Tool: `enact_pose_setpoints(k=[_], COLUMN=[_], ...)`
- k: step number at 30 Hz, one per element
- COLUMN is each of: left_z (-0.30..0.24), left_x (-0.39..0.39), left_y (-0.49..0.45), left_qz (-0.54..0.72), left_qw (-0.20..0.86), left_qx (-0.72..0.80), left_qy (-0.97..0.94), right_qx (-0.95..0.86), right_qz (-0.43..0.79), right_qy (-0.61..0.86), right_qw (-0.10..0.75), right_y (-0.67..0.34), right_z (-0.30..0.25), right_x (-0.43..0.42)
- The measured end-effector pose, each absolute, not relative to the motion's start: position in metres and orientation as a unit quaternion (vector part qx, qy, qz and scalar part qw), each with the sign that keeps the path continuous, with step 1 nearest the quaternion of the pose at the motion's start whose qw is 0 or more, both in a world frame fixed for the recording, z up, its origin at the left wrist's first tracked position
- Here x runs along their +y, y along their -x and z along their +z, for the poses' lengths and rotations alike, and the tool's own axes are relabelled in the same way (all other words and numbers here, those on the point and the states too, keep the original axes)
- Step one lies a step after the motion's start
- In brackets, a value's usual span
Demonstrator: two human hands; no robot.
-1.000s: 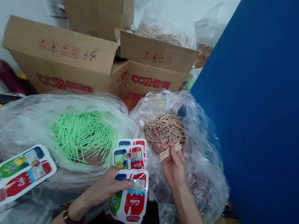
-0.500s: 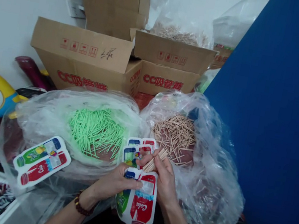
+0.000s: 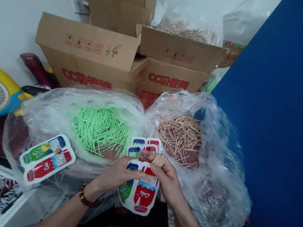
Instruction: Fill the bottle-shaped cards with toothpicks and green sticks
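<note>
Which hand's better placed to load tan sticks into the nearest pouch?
Probably the right hand: it holds a bundle of tan sticks by the nearest pouch, which the left hand grips.

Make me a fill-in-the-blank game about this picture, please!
1. The left hand holds a packet whose red bottle says ____.
2. The right hand holds brown sticks, while the pile in the left bag is ____.
3. The bracelet is on the ____ wrist.
4. The big panel on the right is ____.

Missing words: Cola; green; left; blue.
</note>
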State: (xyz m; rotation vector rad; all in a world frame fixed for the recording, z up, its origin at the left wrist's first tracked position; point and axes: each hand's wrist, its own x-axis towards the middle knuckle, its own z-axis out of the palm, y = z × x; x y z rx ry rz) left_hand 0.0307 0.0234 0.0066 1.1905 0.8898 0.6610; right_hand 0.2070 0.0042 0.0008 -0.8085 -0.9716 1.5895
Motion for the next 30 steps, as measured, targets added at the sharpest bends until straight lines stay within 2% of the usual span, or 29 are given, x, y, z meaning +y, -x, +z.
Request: enact_pose_setpoints(k=[3,8,13,17,23,30], left_z=[0.006,0.002,-0.001,-0.003,-0.005,-0.003], left_x=[0.028,0.031,0.031,0.032,0.031,0.031], left_y=[-0.028,-0.023,-0.020,-0.020,-0.015,-0.014], left_qz=[0.291,0.314,0.332,0.355,0.359,0.356], left_qw=[0.682,0.676,0.681,0.686,0.696,0.712], left_qx=[0.398,0.401,0.404,0.412,0.418,0.426], left_qy=[-0.540,-0.533,-0.512,-0.484,-0.460,-0.429], right_qx=[-0.466,-0.641,-0.526,-0.436,-0.418,-0.381], right_qz=[0.604,0.525,0.619,0.716,0.689,0.709], right_qy=[0.363,0.383,0.369,0.369,0.393,0.389], right_qw=[0.534,0.409,0.452,0.402,0.444,0.448], right_y=[-0.211,-0.222,-0.225,-0.213,-0.204,-0.197], right_z=[0.009,0.017,0.004,-0.015,-0.027,-0.022], right_x=[0.010,0.013,0.017,0.010,0.007,0.010])
